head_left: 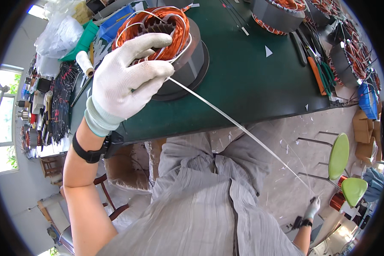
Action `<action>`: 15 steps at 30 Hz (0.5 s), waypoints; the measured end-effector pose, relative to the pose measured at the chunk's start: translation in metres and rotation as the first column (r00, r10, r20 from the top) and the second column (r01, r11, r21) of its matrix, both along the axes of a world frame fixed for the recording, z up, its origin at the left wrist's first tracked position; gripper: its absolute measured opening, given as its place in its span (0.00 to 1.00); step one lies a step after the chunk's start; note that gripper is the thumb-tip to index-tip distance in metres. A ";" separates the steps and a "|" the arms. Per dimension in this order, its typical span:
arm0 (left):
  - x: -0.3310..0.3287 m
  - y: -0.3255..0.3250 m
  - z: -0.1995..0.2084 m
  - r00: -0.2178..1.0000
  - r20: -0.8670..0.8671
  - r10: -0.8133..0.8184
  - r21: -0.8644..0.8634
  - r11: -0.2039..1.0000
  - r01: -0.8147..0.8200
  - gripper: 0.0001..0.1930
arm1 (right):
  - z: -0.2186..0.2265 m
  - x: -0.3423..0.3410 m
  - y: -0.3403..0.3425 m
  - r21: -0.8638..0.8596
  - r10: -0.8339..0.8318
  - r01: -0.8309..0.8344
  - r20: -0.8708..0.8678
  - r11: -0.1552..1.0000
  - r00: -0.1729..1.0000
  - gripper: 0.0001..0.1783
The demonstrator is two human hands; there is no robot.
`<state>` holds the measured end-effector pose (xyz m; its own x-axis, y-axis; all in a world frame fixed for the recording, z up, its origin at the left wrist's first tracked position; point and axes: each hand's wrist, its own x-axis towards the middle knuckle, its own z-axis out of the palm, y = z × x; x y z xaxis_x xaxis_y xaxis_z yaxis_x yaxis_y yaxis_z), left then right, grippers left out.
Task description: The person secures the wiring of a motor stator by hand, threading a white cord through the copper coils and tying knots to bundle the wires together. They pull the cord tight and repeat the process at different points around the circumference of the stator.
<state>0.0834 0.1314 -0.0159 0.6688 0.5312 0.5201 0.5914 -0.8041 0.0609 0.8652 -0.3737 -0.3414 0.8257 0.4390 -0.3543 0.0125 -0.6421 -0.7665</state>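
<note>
A motor stator [193, 59] with an orange copper winding [181, 32] stands upright on the green worktable, white cord laced over its coils. My left hand [126, 72], in a white glove, rests against the near left side of the winding. Its index finger reaches over the coils, and the lower fingertips close on a white lacing cord [239, 125] at the winding's edge. From there the cord runs taut across my lap to my gloved right hand [313, 208], stretched far out to the lower right. That hand is closed on the cord's other end; its fingers show small.
More wound stators [277, 17] stand at the back right, near pliers and orange-handled scissors [316, 74]. A blue bin [115, 23], a green tray [83, 40] and a white roll [85, 64] lie at the left. Green stools [339, 155] stand on the floor at right.
</note>
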 end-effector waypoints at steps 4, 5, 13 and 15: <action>0.009 -0.036 0.008 0.960 0.254 0.119 0.034 0.991 -0.131 0.07 | 0.013 -0.060 0.087 -0.571 0.672 -0.368 0.691 0.734 0.267 0.12; 0.008 -0.056 0.014 0.961 0.243 0.134 0.037 0.988 -0.147 0.07 | 0.056 -0.115 0.142 -0.565 0.675 -0.387 0.689 0.728 0.264 0.12; 0.058 -0.106 -0.048 0.870 -0.099 -0.483 -0.312 0.845 0.433 0.14 | 0.279 -0.538 0.444 0.481 0.983 -0.876 0.144 0.034 0.117 0.16; 0.049 -0.096 -0.041 0.862 0.061 -0.504 -0.302 0.813 0.497 0.14 | 0.283 -0.530 0.433 0.772 0.845 -0.487 -0.521 0.407 -0.121 0.13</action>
<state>0.1323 0.0352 -0.0567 0.8937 0.2463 0.3751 0.1160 -0.9343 0.3370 0.3354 0.0595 -0.0584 -0.6199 0.7532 -0.2199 -0.3516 -0.5171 -0.7803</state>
